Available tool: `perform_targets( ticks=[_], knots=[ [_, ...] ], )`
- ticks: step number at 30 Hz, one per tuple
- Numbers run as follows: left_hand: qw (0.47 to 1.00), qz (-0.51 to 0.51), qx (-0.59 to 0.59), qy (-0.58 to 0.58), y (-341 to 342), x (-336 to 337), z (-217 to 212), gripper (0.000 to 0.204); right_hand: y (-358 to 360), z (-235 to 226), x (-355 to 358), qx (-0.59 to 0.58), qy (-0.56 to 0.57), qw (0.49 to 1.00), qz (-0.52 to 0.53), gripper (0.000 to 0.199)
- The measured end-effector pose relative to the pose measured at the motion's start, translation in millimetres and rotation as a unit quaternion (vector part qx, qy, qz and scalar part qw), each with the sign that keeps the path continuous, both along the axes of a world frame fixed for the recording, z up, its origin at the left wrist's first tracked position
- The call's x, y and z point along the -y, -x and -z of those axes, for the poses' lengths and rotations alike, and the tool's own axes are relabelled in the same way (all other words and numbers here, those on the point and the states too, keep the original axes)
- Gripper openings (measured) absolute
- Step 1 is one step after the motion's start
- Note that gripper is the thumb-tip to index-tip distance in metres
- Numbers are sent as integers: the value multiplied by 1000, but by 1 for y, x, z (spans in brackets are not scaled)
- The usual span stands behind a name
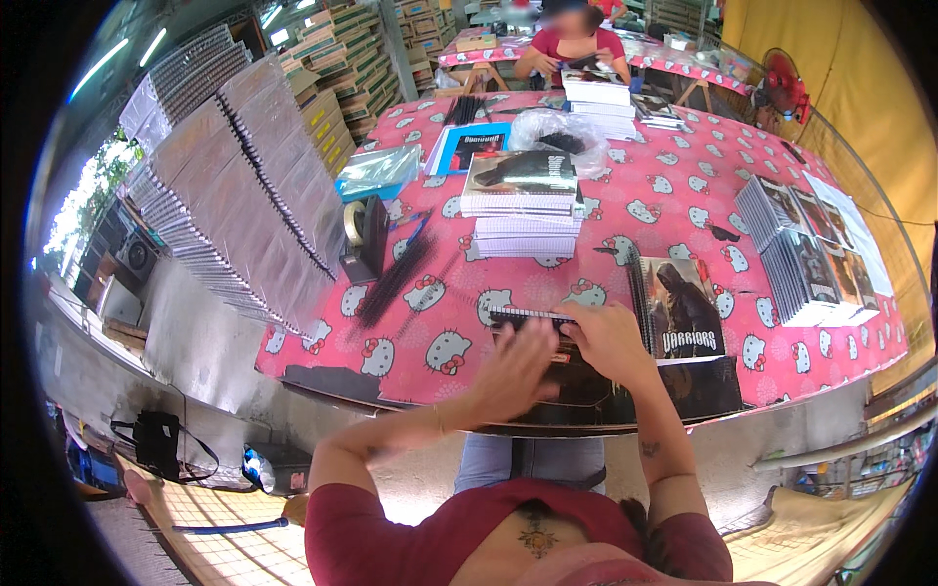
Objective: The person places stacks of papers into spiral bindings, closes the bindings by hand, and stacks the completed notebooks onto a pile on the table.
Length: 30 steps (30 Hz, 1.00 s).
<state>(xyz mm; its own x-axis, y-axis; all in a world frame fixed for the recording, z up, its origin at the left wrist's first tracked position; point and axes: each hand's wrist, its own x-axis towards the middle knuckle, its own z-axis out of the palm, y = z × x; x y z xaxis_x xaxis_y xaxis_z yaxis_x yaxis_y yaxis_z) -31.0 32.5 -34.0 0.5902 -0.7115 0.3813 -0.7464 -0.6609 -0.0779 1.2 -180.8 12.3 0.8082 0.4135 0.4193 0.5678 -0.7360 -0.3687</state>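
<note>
A dark-covered notebook (535, 314) lies at the table's front edge, with a row of binding along its far side. Over its cover is my left hand (523, 363), slightly blurred, its fingers stretched out and apart. My right hand (608, 340) grips the notebook's far right edge by the binding, thumb and fingertips together. Much of the cover is hidden under both hands. Just right of them rests a spiral notebook (681, 308) with a hooded figure on its front. Beyond my hands stands a stack of notebooks (525, 200).
Loose black binding coils (399, 283) and a tape dispenser (365, 244) lie left on the pink table (449, 303). Tall notebook stacks (244, 176) rise at left; more stacks (806, 259) stand right. A plastic bag (559, 137) sits farther back. A co-worker (576, 44) works opposite.
</note>
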Motion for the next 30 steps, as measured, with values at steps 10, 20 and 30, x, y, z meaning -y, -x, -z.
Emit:
perform_targets(
  ticks=[10,20,30],
  knots=[
    [997,-74,24,-2,-30,15,-24,96,4,9,0,14,33,999,22,46],
    [942,-35,-325,-79,-60,11,-82,89,18,67,34,-222,-463,858,-26,35],
    [1000,-2,-29,4,-14,15,15,95,15,76,12,-103,-457,884,11,23]
  ],
)
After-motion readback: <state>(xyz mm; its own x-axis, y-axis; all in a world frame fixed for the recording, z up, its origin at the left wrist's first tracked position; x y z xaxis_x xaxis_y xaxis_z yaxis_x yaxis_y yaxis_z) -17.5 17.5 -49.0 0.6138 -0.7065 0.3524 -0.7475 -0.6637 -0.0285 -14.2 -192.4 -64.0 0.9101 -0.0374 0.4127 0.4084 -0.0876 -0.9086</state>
